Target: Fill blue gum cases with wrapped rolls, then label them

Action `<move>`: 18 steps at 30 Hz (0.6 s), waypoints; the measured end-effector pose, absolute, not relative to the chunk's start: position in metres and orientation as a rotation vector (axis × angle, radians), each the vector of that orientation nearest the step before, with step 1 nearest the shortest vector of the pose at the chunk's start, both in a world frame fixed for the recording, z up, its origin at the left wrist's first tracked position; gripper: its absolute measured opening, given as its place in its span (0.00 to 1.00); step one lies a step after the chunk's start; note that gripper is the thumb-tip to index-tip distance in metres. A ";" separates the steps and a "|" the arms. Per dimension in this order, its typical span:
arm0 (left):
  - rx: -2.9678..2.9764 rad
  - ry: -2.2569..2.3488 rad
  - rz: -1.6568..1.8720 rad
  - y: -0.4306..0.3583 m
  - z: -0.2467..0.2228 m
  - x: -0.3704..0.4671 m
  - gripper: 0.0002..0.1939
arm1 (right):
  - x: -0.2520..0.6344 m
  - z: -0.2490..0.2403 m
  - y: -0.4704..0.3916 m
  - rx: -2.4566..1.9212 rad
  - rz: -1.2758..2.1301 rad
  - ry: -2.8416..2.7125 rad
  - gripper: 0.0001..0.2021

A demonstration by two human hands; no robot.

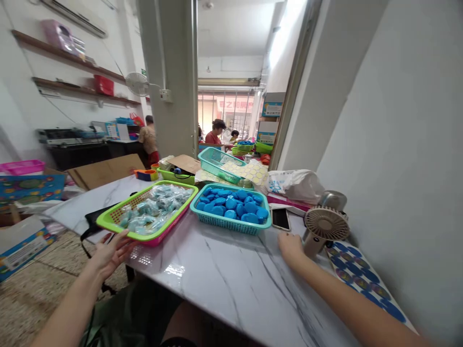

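My left hand [113,253] is at the near left corner of a green basket [104,219], thumb at the rim and fingers below it. Small light-blue pieces in clear plastic wrappers [154,212] fill this basket, which sits in a pink basket [170,232]. My right hand [290,245] rests curled on the marbled table, between a phone [280,219] and a small beige fan [325,225]; its fingertips are hidden. In the middle, a turquoise basket [231,223] holds many smooth blue rounded pieces [231,203].
Behind stand another turquoise basket [217,159], sheets of yellow round stickers [249,171] and a white plastic bag [294,184]. Blue round stickers [356,270] lie by the right wall. An orange tape dispenser [146,174] is at the far left. People [213,135] sit beyond the doorway.
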State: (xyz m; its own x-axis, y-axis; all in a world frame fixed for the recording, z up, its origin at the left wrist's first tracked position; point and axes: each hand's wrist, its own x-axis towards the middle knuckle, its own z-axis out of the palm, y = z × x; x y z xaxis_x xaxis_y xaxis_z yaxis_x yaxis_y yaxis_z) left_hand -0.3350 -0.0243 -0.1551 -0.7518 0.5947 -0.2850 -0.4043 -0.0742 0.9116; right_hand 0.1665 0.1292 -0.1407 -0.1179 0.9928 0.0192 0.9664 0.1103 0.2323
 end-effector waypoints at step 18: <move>0.228 1.457 1.913 -0.022 -0.172 -0.342 0.15 | 0.082 -0.096 0.065 1.259 -0.238 2.783 0.12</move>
State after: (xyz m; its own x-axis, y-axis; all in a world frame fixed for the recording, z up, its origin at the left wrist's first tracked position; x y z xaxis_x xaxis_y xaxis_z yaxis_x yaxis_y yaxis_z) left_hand -0.3417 -0.0223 -0.1720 -0.7321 0.6255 -0.2698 -0.4264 -0.1119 0.8976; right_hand 0.0817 0.0655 -0.0963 -0.6595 0.7396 -0.1343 0.7517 0.6505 -0.1088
